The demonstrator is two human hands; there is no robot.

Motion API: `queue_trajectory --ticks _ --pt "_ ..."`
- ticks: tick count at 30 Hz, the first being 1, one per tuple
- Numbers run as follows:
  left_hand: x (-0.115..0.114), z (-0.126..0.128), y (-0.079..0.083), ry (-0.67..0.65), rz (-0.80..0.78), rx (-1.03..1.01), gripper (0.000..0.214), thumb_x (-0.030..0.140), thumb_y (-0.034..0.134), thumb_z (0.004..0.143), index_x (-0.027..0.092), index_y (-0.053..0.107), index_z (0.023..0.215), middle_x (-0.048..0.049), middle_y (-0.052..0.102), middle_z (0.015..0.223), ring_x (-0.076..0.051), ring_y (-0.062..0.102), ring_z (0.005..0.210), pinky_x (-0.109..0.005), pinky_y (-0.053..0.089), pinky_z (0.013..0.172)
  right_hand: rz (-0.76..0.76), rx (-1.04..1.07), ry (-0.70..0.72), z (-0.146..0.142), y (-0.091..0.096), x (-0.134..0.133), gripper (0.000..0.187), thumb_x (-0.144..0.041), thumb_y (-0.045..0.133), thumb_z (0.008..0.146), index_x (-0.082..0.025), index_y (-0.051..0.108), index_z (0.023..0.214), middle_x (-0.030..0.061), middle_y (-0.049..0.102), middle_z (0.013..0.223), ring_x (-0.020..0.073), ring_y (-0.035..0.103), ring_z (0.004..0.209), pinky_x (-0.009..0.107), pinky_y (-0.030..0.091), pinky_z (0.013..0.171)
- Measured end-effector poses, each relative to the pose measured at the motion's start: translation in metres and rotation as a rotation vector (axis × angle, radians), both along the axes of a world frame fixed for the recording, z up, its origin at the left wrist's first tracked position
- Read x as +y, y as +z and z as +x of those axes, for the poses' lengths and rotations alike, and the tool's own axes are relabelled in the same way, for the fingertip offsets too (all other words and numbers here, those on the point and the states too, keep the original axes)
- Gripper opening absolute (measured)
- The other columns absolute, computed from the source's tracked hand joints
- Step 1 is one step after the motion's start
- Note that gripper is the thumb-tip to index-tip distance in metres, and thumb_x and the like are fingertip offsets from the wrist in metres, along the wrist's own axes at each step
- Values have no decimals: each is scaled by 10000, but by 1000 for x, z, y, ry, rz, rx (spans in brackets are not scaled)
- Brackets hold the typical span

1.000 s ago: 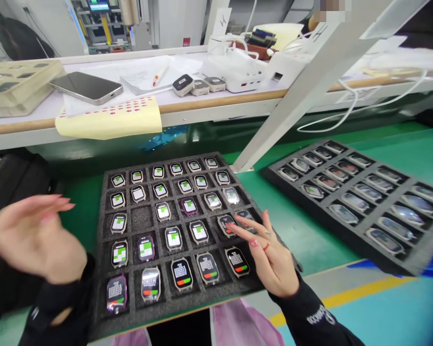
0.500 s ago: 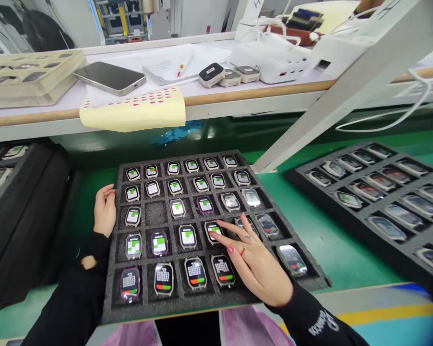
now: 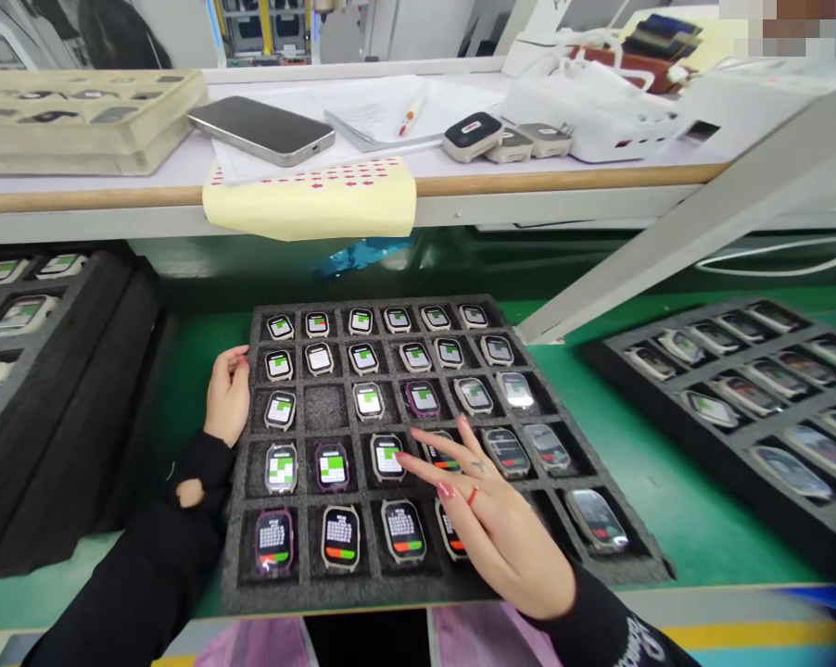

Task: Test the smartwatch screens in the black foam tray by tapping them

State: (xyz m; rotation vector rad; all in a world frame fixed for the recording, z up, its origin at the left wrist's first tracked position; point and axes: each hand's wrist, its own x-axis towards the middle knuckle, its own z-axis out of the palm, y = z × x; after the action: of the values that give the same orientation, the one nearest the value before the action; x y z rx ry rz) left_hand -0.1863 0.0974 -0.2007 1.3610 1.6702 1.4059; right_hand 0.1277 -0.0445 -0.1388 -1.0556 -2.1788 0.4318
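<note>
A black foam tray (image 3: 383, 593) lies on the green bench, its compartments holding rows of smartwatches. My left hand (image 3: 228, 396) is curled against the tray's left edge. Over the fourth row, my right hand (image 3: 498, 519) is open, its index fingertip at the lit screen of a smartwatch (image 3: 387, 457) showing white and green. Just right of that one, a watch (image 3: 440, 451) with a dark screen and a red-orange bar is partly covered by my fingers. One compartment (image 3: 325, 406) in the third row has no watch in it. Front-row watches show dark screens with red and green bars.
Black foam trays (image 3: 105, 389) are stacked at left; another watch tray (image 3: 758, 408) lies at right. A slanted white post (image 3: 640, 241) rises behind the tray. The shelf above carries a phone (image 3: 261, 130), papers, a pen and a white device (image 3: 591, 120).
My right index finger has moved one watch to the left in the fourth row. The watch it left has gone from white-green to dark with a red-orange bar. The view has shifted left.
</note>
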Motion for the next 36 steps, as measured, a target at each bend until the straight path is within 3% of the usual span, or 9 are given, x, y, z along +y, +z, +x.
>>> queue_trajectory --ticks 8,13,18,25,30,36 --pt "-4 0 -1 -14 -7 -17 215 201 506 879 196 607 1069 -80 647 1072 -219 628 1016 -393 494 970 3 -102 58 -12 -6 4 430 -94 418 990 -149 559 1393 112 636 1311 262 489 1332 614 189 1206" --pt "-7 0 0 -53 -34 -51 240 221 544 861 185 590 1093 -104 641 1129 -236 618 1080 -422 476 1016 -40 -71 -4 -10 -4 5 414 -123 379 1011 -164 576 1372 97 657 1273 265 480 1339 632 185 1200" --pt "-19 -5 11 -193 -186 -167 469 282 609 832 177 526 1281 -121 594 1318 -262 521 1295 -427 391 1130 -53 -58 51 -25 -1 3 424 -101 377 1007 -158 535 1397 78 655 1283 238 430 1374 597 142 1220" --pt "-60 -19 23 -495 -351 -336 876 365 661 847 217 185 1567 -65 260 1633 -273 250 1495 -410 225 1238 -49 -74 153 -60 2 4 368 -75 369 1002 -60 569 1311 146 630 1313 209 389 1395 521 113 1238" --pt "-84 -35 22 -767 -394 -267 1029 359 671 874 312 -82 1574 12 18 1675 -262 84 1532 -445 82 1260 -51 -116 189 -68 -1 8 362 -73 370 999 -42 568 1301 159 645 1284 225 375 1403 539 99 1234" --pt "-93 -37 20 -811 -334 -21 1056 324 661 878 275 -139 1565 -34 -92 1670 -308 13 1533 -502 17 1253 -79 -137 207 -67 -7 12 418 -82 362 1010 -86 497 1406 133 597 1360 218 354 1416 528 70 1238"
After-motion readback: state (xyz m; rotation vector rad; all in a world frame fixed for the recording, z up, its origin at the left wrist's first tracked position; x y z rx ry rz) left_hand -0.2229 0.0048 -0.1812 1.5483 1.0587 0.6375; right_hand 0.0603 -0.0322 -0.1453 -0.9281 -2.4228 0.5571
